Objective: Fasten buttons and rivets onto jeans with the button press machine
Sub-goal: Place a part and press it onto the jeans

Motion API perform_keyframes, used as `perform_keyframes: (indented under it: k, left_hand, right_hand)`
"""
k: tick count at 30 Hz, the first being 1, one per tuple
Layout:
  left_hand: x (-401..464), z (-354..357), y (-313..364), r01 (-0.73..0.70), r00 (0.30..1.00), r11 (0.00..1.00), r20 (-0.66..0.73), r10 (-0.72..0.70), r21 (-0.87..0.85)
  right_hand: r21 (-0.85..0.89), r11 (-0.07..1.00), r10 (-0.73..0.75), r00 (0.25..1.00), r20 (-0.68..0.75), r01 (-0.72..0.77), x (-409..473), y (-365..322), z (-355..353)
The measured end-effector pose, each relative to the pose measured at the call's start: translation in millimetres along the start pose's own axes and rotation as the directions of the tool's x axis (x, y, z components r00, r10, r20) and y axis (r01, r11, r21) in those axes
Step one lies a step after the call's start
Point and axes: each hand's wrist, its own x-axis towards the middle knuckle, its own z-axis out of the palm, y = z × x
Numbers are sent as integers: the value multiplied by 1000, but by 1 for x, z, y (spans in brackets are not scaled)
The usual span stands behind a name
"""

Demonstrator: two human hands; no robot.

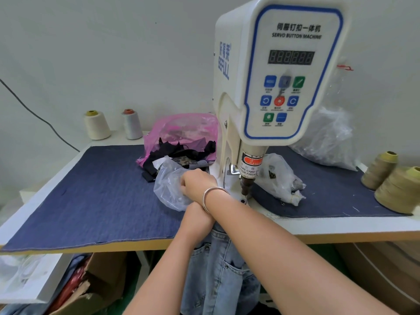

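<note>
The pale blue jeans [218, 264] hang off the front edge of the table [341, 230], directly below the button press machine [268, 87], with small metal rivets showing at a pocket corner. Their upper part runs up toward the machine's base under the two crossed forearms, so how it lies there cannot be told.

The right hand [197, 181], a metal bangle [212, 196] on its wrist, reaches across to the left of the machine's dark punch [246, 185]; its fingers are curled into a clear plastic bag [169, 189] and appear to grasp the bag or something inside it. The left hand is hidden beneath the right forearm; only its forearm [195, 221] shows, and whether its fingers are clenched or released cannot be told.

Behind that bag, left of the machine, lies a pink plastic bag [181, 130] with black fabric scraps [181, 151]. Right of the punch sits another clear bag [279, 178]. Dark denim cloth [91, 189] covers the table on both sides of the machine. Two thread cones [96, 125] stand far left at the wall, and olive ones [400, 192] stand far right.
</note>
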Motion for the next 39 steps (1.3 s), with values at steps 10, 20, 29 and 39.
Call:
perform_keyframes:
  k: [10,20,29,39]
  left_hand:
    - [-5,1,0,-4,999,991,34,9,-133]
    - [-3,3,-7,-42,999,996,-7,42,-77]
    - [-1,4,-8,-41,999,996,-2,41,-82]
    - [-9,-1,12,10,1000,970,17,-6,-243]
  right_hand:
    - [556,782,-93,934,-345,283,-106,45,-17]
    - [545,834,85,956,-280,85,-128,113,-29]
    - [407,903,-21,961,-274,136,-121,117,-30]
    - [574,797,47,928,-370,189,-143,119,-12]
